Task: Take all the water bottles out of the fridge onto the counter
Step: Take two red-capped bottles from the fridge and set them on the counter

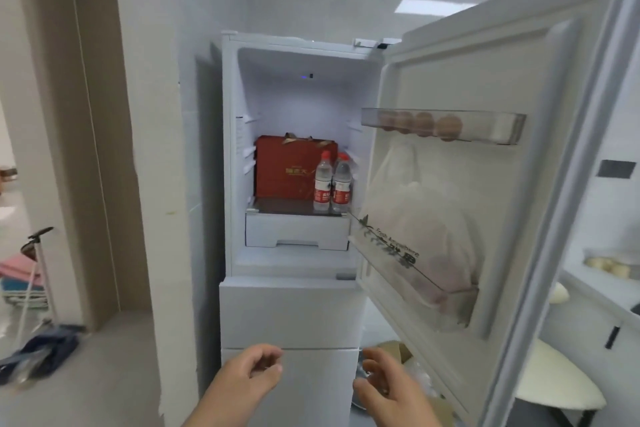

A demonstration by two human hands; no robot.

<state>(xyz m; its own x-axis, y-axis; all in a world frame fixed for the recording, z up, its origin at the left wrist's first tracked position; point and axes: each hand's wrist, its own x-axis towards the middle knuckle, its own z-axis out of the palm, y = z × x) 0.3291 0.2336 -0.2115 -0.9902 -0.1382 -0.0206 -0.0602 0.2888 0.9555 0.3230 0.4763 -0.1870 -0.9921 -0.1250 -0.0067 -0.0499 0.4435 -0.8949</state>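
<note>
The white fridge [232, 156] stands with its upper door [491, 87] swung open to the right. On its glass shelf, at the right, two clear water bottles with red caps and red labels stand upright side by side: one [322, 182] at the left, one [342, 180] at the right. My left hand [249, 374] and my right hand [384, 388] hover low in front of the closed lower drawers, well below the bottles, fingers loosely curled and holding nothing.
A red gift box [287, 168] fills the shelf behind the bottles. The door holds an egg tray [443, 123] and a white plastic bag [426, 218] in the lower bin. A counter [602, 282] lies at the far right, a stool [557, 381] below it. A doorway opens at left.
</note>
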